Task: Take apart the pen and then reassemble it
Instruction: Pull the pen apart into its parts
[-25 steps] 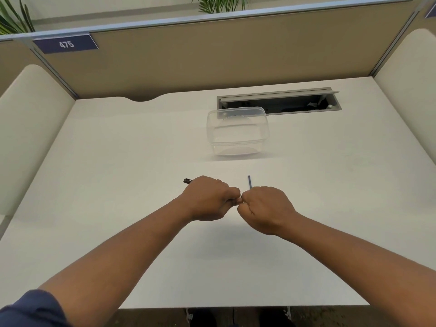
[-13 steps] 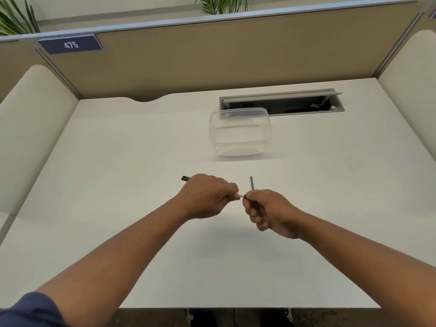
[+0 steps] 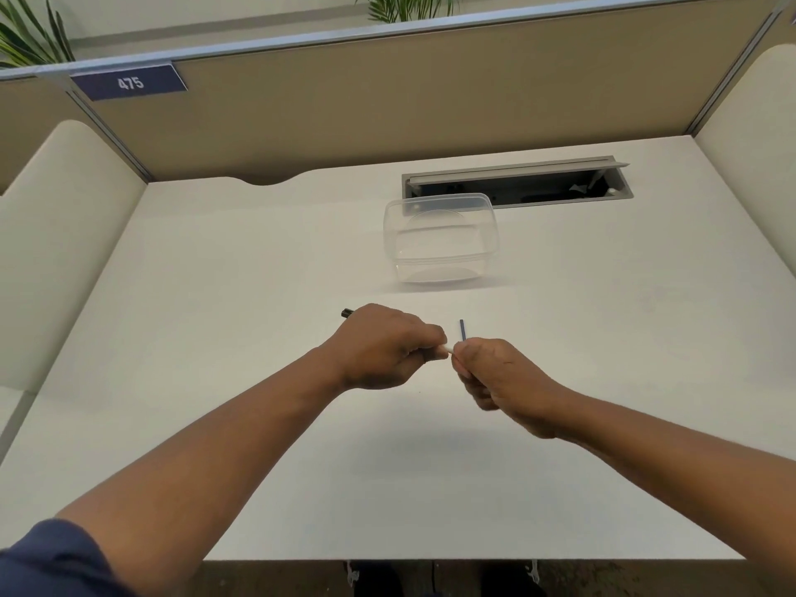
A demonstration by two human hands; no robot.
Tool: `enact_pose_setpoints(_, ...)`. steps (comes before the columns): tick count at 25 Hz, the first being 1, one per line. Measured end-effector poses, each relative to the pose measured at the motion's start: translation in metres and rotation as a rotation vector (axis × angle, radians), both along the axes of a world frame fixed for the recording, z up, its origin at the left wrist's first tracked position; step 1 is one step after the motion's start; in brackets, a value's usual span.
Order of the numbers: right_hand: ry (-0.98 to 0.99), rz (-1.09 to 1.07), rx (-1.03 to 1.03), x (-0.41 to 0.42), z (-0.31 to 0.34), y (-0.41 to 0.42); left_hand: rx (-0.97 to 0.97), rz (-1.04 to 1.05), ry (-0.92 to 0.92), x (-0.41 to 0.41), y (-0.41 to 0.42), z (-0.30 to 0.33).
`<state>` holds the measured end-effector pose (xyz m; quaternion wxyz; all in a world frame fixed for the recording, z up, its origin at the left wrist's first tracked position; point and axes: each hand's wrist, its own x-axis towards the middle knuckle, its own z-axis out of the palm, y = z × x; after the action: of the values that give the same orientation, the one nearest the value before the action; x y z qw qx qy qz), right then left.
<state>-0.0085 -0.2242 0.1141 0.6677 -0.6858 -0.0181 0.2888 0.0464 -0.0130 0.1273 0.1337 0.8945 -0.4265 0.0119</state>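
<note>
left hand (image 3: 381,344): i see it curled round the pen (image 3: 347,313), dark end poking out left.
right hand (image 3: 502,381): pinching the pen's pale tip; thin blue rod (image 3: 462,330) sticks up.
container (image 3: 440,239): behind, on desk (image 3: 215,295).

i see the pen (image 3: 347,313) lying almost level, mostly hidden; its black end shows at left, its pale end at right. 1 thin blue stick (image 3: 462,330) stands upright beside it.

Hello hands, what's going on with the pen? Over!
Left hand grips pen. Right hand pinches thin blue piece. Nothing in the way.
</note>
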Motion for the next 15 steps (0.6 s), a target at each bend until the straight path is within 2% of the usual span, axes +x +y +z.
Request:
enact_pose_setpoints(2, -0.327, 0.057, -0.231, 0.004, -0.002, -0.007, 0.032, 0.026, 0.098, 0.003, -0.001, 0.005)
enact_pose_setpoints(6, -1.163, 0.394, -0.786, 0.026, -0.005, -0.028, 0.074, 0.057, 0.235, 0.006, -0.008, 0.004)
enact_pose_setpoints(7, -1.286, 0.426, -0.869, 0.031, -0.007, -0.032, 0.080, 0.072, 0.264, 0.006, -0.008, 0.002)
enact_pose_setpoints(8, -1.311, 0.422, -0.897, 0.032, -0.010, -0.034, 0.089, 0.082, 0.273, 0.006, -0.008, 0.000)
enact_pose_setpoints(9, -1.226, 0.400, -0.876, 0.030, -0.013, -0.032, 0.097, 0.086, 0.254, 0.005, -0.008, -0.004)
enact_pose_setpoints(10, -1.030, 0.349, -0.788, 0.026, -0.015, -0.028, 0.101, 0.085, 0.211, 0.004, -0.007, -0.007)
enact_pose_setpoints(13, -0.064, 0.064, -0.192, 0.015, -0.017, -0.013, 0.096, 0.076, 0.063, 0.002, -0.004, -0.015)
enact_pose_setpoints(14, 0.193, -0.008, -0.020, 0.014, -0.016, -0.012, 0.089, 0.074, 0.031, 0.001, -0.004, -0.016)
enact_pose_setpoints(15, 0.355, -0.043, 0.103, 0.014, -0.015, -0.012, 0.080, 0.069, 0.009, 0.000, -0.004, -0.017)
